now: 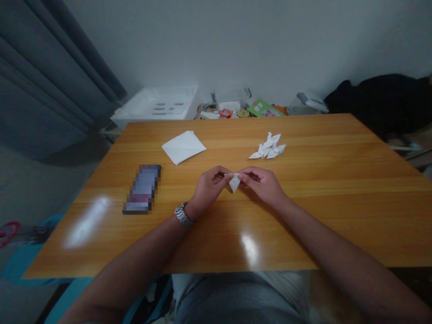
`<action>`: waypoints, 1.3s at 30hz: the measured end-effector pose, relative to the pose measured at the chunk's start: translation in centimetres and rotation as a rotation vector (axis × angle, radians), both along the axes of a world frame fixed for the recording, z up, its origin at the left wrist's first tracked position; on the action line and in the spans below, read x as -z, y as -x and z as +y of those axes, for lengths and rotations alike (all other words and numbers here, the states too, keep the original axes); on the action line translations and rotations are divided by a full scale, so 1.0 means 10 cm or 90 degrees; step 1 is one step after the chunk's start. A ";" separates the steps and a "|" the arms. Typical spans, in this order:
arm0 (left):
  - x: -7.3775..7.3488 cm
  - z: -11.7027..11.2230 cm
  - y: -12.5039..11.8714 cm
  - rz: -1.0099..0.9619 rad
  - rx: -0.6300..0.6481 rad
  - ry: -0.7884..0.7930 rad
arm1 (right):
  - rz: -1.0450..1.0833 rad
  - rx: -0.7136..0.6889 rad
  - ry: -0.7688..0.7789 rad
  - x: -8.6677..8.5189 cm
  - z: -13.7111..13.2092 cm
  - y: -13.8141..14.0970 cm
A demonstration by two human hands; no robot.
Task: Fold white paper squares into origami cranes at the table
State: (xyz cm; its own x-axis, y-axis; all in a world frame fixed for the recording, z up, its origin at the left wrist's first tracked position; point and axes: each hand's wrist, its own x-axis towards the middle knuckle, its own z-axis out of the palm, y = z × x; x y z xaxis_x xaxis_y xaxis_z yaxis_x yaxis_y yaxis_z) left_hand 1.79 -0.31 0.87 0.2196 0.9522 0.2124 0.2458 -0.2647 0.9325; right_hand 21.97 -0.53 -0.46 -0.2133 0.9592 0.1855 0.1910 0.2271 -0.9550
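Grips of left hand (206, 188) and right hand (265, 183) clamped on folded paper (234, 182) just above tabletop (320, 202). Advised: hold edges aligned, pinch evenly, press crease sharp.

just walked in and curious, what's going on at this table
A person at a wooden table pinches a small folded white paper between the left hand and right hand. Folded paper figures lie beyond the right hand, a stack of flat white sheets beyond the left, a phone further left.
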 end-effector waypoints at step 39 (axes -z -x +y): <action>0.00 0.01 0.03 0.061 0.000 -0.036 | -0.015 -0.029 -0.009 0.04 0.01 -0.01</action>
State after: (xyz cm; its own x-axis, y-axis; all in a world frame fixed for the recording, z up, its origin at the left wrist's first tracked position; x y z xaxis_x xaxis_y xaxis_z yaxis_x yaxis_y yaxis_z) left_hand 1.54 -0.24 0.91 0.2416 0.9391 0.2442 0.3335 -0.3167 0.8880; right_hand 22.07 -0.48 -0.87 -0.2608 0.9457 0.1941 0.2020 0.2501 -0.9469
